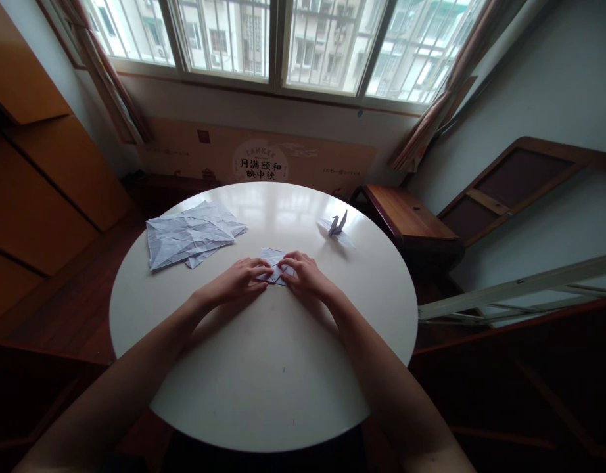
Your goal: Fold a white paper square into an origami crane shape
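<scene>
A small piece of folded white paper [270,253] lies flat on the round white table [263,368], straight in front of me. My left hand [244,276] grips its left side, thumb and fingers bent close together at the edge. From the other side my right hand [305,270] holds the paper, its fingers curled over the right part and the thumb near the middle. Both hands cover much of the sheet, so its exact folds are partly hidden. Beyond my right hand stands a folded paper crane [337,226] with its wings spread.
Creased sheets of white paper [189,235] lie stacked at the table's far left. A low wooden side table [406,213] stands behind the table on the right. Windows [327,49] with curtains line the far wall, and an orange cabinet [41,177] is at left.
</scene>
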`<state>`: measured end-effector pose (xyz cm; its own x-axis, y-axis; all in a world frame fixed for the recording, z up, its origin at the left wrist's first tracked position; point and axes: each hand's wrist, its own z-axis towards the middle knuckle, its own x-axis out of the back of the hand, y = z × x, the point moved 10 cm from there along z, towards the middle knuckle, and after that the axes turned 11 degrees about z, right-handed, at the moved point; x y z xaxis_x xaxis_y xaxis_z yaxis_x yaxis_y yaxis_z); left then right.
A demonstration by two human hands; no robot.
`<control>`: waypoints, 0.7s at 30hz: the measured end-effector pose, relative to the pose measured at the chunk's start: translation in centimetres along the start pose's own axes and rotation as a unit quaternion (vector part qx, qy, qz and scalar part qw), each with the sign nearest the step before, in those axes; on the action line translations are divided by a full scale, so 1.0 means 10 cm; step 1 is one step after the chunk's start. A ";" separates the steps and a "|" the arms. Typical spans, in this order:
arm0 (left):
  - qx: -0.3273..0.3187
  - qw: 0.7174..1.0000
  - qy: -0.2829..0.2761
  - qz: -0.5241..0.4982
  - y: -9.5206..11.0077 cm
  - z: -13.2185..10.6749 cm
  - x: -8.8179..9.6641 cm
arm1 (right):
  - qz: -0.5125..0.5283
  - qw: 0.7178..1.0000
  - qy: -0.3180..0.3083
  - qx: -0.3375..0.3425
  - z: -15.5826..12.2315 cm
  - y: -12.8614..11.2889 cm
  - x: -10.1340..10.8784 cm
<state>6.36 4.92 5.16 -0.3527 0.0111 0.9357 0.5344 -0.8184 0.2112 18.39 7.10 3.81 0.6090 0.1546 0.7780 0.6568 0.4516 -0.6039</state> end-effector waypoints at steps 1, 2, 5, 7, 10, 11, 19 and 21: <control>0.001 1.000 -0.001 0.000 0.00 0.00 0.00 | 0.000 1.000 -0.001 -0.001 0.00 0.00 0.00; 0.001 1.000 -0.003 0.000 0.01 0.00 0.00 | 0.001 1.000 -0.002 -0.002 0.00 0.00 0.00; 0.003 1.000 -0.006 -0.001 0.02 0.00 0.01 | 0.000 1.000 -0.004 -0.001 0.00 -0.01 0.00; 0.004 1.000 -0.007 -0.002 0.02 0.00 0.01 | -0.001 1.000 -0.004 -0.003 0.00 0.00 0.00; 0.004 1.000 -0.009 -0.001 0.01 -0.01 0.01 | -0.002 1.000 -0.003 -0.004 0.00 0.00 0.00; 0.004 1.000 -0.010 0.000 0.01 -0.01 0.01 | -0.002 1.000 -0.003 -0.004 0.00 0.00 0.00; 0.006 1.000 -0.010 0.005 0.00 -0.01 0.00 | -0.001 1.000 -0.006 -0.002 -0.01 -0.02 0.00; 0.007 1.000 -0.011 0.004 0.01 -0.01 0.00 | -0.002 1.000 -0.007 -0.002 -0.01 -0.01 0.00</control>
<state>6.31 4.81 5.14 -0.3309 0.0167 0.9435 0.5482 -0.8104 0.2067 18.33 6.99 3.90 0.6007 0.1644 0.7824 0.6611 0.4482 -0.6017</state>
